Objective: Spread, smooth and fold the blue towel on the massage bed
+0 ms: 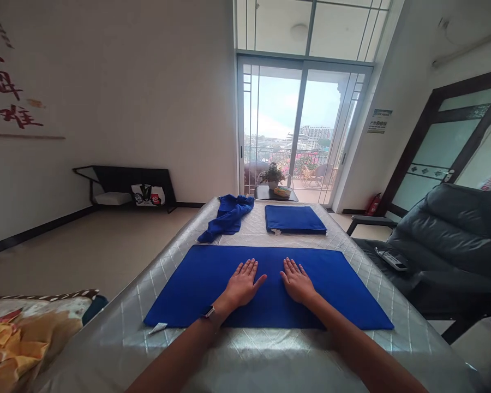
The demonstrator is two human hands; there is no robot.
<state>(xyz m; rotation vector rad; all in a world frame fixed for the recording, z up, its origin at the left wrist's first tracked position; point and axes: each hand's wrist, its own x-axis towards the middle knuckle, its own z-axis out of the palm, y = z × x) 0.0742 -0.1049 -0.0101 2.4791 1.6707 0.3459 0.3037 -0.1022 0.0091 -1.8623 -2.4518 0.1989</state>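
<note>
Head view shows us the quilted silver table [118, 327] under our left hand [242, 285] and right hand [297, 283]. The spread blue towel [343, 295] lies flat on it, directly beneath both palms. Beyond our fingertips rest a folded blue towel [294, 219] and, to its left, a crumpled blue towel [228, 215]. Both hands lie open, gripping nothing.

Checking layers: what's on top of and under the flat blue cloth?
On top: left hand and right hand, palms flat. Under the cloth: the silver quilted surface shows all around it; anything between them is covered.
</note>
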